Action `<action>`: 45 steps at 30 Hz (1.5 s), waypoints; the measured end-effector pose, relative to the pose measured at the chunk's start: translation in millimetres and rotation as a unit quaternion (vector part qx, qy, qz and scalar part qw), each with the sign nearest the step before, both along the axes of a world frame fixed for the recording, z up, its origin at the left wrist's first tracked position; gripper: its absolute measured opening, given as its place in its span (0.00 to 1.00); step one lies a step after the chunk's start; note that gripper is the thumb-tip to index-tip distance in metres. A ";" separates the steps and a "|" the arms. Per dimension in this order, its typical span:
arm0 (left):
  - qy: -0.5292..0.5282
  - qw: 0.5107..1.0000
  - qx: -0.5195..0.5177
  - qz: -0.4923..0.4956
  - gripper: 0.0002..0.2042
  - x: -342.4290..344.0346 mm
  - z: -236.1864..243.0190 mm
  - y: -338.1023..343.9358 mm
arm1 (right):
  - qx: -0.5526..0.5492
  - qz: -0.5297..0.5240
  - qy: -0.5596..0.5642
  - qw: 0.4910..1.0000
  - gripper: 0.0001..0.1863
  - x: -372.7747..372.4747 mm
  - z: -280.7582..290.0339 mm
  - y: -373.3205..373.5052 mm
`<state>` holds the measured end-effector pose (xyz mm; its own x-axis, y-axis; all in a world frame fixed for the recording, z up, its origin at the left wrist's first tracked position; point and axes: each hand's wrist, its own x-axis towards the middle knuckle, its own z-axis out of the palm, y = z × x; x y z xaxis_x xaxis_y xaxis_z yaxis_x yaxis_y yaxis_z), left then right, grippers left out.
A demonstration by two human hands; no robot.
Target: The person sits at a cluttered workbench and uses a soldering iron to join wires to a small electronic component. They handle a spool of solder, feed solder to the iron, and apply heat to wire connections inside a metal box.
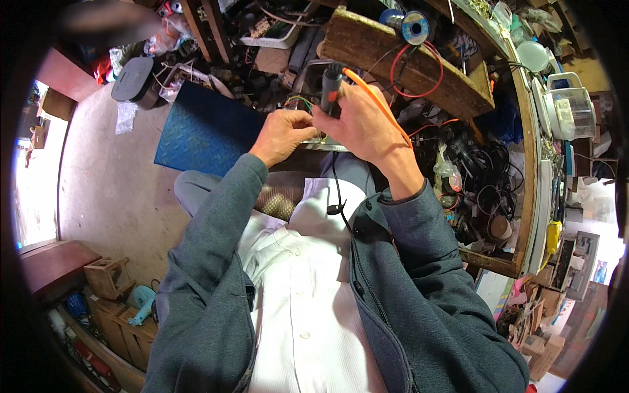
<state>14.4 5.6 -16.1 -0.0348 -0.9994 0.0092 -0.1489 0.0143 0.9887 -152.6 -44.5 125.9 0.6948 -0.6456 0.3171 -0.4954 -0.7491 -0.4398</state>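
My right hand (367, 124) is wrapped round the thick dark-grey handle of a soldering iron (331, 86), held upright with an orange cord (370, 98) running back over the wrist. Its lower end is hidden by my fingers. Close beside it, my left hand (282, 135) is closed in a pinch; what lies between thumb and finger is too small to make out. Thin green and yellow wires (300, 100) stick up just beyond my fingertips. Under the hands shows a pale metal edge (321, 145), mostly covered.
A blue textured panel (206, 128) slants at the left. Beyond my hands are a cluttered wooden bench (393, 59), a solder spool (415, 28) and a red wire loop (393, 69). Black cables (485, 167) fill a wooden bay at right. A grey bin (134, 80) stands on the floor.
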 end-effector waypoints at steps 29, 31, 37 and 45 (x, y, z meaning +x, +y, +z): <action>-0.011 1.000 0.004 0.011 0.11 -0.4 5.3 1.9 | 0.000 0.007 0.007 1.000 0.13 3.3 0.7 1.5; -0.013 1.000 -0.002 0.016 0.11 -0.5 4.3 2.1 | 0.004 0.007 0.007 1.000 0.13 3.8 0.8 1.8; -0.004 1.000 -0.004 0.014 0.12 -0.8 2.5 2.1 | 0.004 0.011 0.007 1.000 0.13 3.7 2.8 2.5; 0.001 1.000 -0.006 0.018 0.12 -1.6 -1.8 1.0 | 0.009 0.005 0.016 1.000 0.12 4.1 4.7 4.1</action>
<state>12.9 6.6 -17.9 0.0002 -0.9998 0.0220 -0.1475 0.0217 0.9888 -148.5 -40.4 130.5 0.7112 -0.6435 0.2830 -0.5009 -0.7463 -0.4382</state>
